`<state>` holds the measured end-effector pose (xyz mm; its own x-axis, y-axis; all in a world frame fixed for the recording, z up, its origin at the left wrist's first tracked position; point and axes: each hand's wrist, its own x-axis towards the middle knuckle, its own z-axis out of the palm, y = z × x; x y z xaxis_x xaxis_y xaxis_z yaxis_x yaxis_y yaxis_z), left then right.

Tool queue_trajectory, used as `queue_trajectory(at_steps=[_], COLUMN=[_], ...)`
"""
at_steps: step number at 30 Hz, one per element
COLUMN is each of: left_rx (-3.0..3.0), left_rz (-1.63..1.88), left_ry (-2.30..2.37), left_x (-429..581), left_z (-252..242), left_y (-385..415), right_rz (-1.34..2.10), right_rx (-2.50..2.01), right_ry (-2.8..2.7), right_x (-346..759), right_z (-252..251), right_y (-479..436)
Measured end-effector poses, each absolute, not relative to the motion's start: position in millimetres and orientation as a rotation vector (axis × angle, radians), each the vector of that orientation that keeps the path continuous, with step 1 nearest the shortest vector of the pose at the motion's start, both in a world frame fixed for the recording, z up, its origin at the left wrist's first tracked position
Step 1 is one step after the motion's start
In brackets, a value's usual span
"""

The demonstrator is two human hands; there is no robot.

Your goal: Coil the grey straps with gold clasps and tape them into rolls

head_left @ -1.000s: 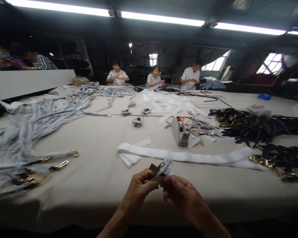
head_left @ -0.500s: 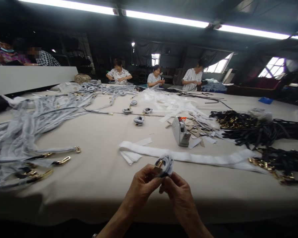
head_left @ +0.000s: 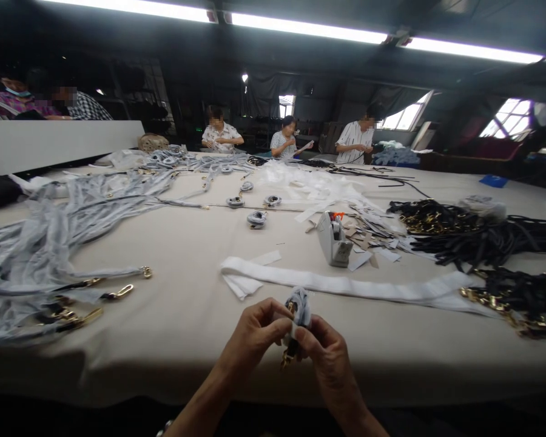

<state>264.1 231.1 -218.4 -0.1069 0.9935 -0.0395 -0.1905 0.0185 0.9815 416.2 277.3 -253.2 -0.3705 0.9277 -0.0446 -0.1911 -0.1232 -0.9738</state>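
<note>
Near the table's front edge, both of my hands grip one coiled strap, wrapped in thin whitish-grey material. My left hand pinches its left side, beside a bit of gold metal. The fingers of my right hand are closed on the lower right of the coil. Below my fingertips a gold clasp hangs from a dark end of the strap. Just beyond the hands lies a long white band, folded at its left end. Farther off sit several similar wrapped coils.
A tape dispenser stands right of centre, beside scattered paper pieces. Wrapped straps with gold clasps cover the left. Black straps with gold hardware are heaped on the right. Several people are at the far side, one in a striped shirt.
The coil has turned in my hands to a more edge-on angle. Its gold clasp now hangs below my fingers, and the small brown piece by my left thumb no longer shows.
</note>
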Motion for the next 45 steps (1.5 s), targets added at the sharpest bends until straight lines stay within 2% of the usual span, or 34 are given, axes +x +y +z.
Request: queue_trajectory(at_steps=[4, 9, 15, 18, 25, 28, 33, 40, 45], left_rx=[1.077, 1.657, 1.74, 1.959, 2.408, 2.448, 2.285, 1.38, 1.116], left_rz=[1.378, 1.49, 1.548, 1.587, 1.368, 1.29, 1.242, 1.326, 1.475], left_ry=[1.341, 1.705, 1.625, 1.643, 2.168, 2.242, 2.042, 1.638, 1.57], left_x=[267, 273, 280, 288, 296, 296, 294, 277, 285], left_z=[-224, -230, -234, -238, -265, -269, -262, -236, -232], left_y=[230, 229, 218, 209, 208, 210, 206, 218, 227], right_rz=[1.672, 1.664, 1.599, 1.589, 1.803, 1.904, 1.829, 1.849, 1.715], right_rx=[-0.887, -0.978, -1.009, -1.0, -0.889, -0.798, -0.922, -0.863, -0.961], right_ry=[-1.367, -1.333, -1.206, -1.149, -1.183, -1.228, -1.213, -1.152, -1.272], right_x=[420, 418, 411, 411, 418, 424, 424, 417, 414], right_z=[-245, -247, -248, -246, -242, -241, -243, -240, -241], right_y=[278, 276, 273, 275, 273, 273, 278, 278, 281])
